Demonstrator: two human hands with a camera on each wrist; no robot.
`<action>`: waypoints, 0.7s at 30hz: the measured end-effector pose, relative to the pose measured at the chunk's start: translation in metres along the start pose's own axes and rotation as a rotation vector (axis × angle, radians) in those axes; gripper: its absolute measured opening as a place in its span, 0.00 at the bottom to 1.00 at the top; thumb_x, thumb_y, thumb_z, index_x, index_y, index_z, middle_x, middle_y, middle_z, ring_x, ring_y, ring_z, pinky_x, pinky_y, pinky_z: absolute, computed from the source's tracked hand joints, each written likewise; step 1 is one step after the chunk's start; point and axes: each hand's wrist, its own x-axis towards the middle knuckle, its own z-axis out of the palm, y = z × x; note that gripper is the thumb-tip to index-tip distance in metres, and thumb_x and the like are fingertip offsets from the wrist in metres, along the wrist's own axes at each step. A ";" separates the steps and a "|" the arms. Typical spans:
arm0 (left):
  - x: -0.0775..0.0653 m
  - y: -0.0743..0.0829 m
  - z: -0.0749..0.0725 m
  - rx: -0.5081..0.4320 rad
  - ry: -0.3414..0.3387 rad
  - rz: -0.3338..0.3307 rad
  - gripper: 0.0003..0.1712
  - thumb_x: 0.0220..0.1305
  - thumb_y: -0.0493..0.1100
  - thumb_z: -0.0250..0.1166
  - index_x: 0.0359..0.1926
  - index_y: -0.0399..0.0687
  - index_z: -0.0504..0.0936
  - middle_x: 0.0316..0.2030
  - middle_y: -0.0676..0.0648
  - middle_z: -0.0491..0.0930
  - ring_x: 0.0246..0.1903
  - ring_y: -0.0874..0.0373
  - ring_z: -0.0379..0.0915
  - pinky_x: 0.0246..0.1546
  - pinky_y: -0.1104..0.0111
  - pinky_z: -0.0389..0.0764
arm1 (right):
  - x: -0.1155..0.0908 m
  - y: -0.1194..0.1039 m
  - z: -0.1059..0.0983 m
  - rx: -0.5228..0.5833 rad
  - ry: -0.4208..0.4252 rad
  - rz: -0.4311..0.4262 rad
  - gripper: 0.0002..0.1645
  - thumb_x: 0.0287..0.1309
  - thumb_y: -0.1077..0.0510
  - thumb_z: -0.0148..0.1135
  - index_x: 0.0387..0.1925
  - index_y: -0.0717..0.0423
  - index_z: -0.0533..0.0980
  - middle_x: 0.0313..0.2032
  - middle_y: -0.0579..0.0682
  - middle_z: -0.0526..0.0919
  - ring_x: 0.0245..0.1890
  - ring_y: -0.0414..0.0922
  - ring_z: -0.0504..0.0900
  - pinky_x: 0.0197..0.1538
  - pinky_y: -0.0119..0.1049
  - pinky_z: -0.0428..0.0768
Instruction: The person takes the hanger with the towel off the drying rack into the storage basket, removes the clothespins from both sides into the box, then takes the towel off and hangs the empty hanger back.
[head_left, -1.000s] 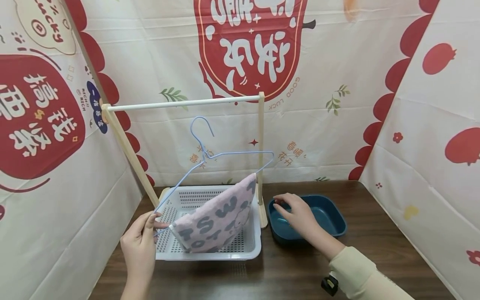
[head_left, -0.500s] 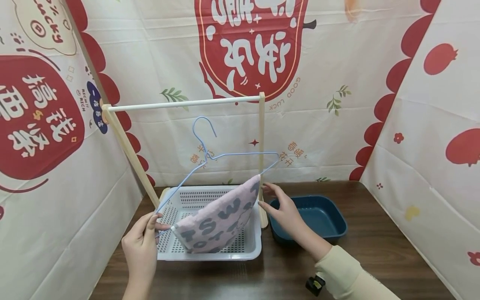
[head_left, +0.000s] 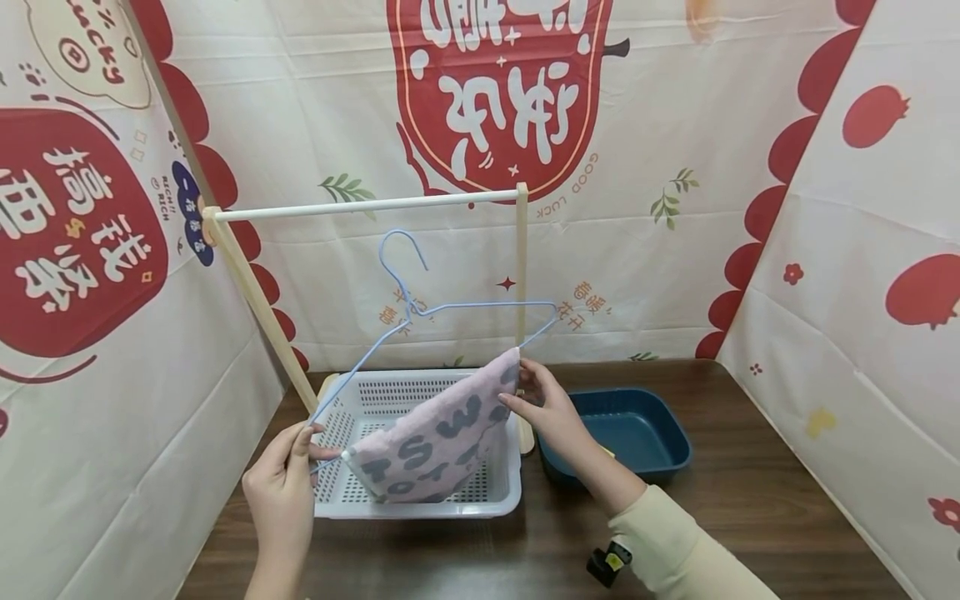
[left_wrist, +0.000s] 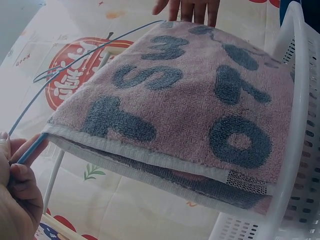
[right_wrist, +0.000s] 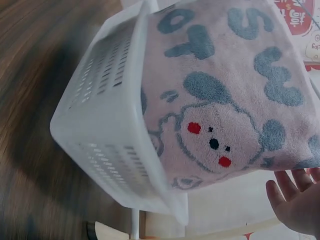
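A light-blue wire clothes hanger (head_left: 408, 310) is held tilted by its lower left corner, which my left hand (head_left: 281, 483) pinches between thumb and fingers. Over its lower bar hangs a folded pink towel (head_left: 442, 433) with grey letters and a cartoon animal (right_wrist: 215, 140). The towel's lower part hangs down into a white perforated basket (head_left: 408, 509). At the towel's right edge is my right hand (head_left: 551, 412), thumb near the front face. In the right wrist view its fingers (right_wrist: 287, 187) reach the edge, fairly straight; no grip is visible.
A wooden rack with a white rail (head_left: 360, 205) stands behind and around the basket. A dark blue basin (head_left: 678, 454) sits on the brown table (head_left: 750, 500) at the right. Printed cloth walls (head_left: 637, 275) enclose the table's back and sides.
My right hand has moved left from above the blue basin to the towel's right edge. The left hand, hanger and towel have hardly shifted.
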 end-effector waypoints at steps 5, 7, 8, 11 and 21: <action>-0.001 0.000 -0.003 0.009 0.009 -0.001 0.08 0.63 0.39 0.56 0.34 0.43 0.81 0.17 0.53 0.80 0.09 0.64 0.64 0.12 0.79 0.68 | 0.003 -0.003 0.004 0.075 0.029 0.043 0.36 0.49 0.49 0.66 0.57 0.54 0.62 0.45 0.54 0.73 0.44 0.48 0.73 0.45 0.40 0.74; -0.002 0.001 -0.004 -0.001 0.006 0.000 0.08 0.62 0.38 0.56 0.34 0.43 0.81 0.17 0.53 0.80 0.11 0.64 0.64 0.12 0.79 0.67 | 0.004 -0.004 0.005 0.075 0.055 0.058 0.34 0.48 0.51 0.67 0.54 0.55 0.64 0.43 0.55 0.73 0.42 0.49 0.74 0.43 0.39 0.74; -0.002 0.001 -0.005 -0.007 0.004 0.000 0.08 0.63 0.38 0.56 0.34 0.42 0.81 0.17 0.53 0.80 0.11 0.64 0.65 0.12 0.79 0.67 | 0.005 -0.005 0.005 0.076 0.073 0.067 0.32 0.47 0.52 0.68 0.53 0.55 0.66 0.42 0.55 0.74 0.41 0.49 0.74 0.42 0.39 0.74; -0.002 0.002 -0.005 -0.011 0.004 -0.003 0.07 0.62 0.38 0.56 0.34 0.43 0.81 0.17 0.53 0.80 0.14 0.63 0.68 0.14 0.79 0.68 | 0.007 -0.007 0.005 0.067 0.118 0.083 0.27 0.46 0.54 0.68 0.47 0.57 0.69 0.39 0.54 0.74 0.39 0.48 0.74 0.42 0.37 0.74; -0.003 0.002 -0.005 -0.003 -0.002 0.002 0.07 0.63 0.37 0.56 0.35 0.42 0.81 0.17 0.52 0.80 0.11 0.64 0.66 0.12 0.79 0.67 | -0.002 -0.030 0.007 0.077 0.158 0.101 0.12 0.49 0.62 0.65 0.28 0.63 0.69 0.34 0.54 0.74 0.34 0.47 0.74 0.35 0.37 0.75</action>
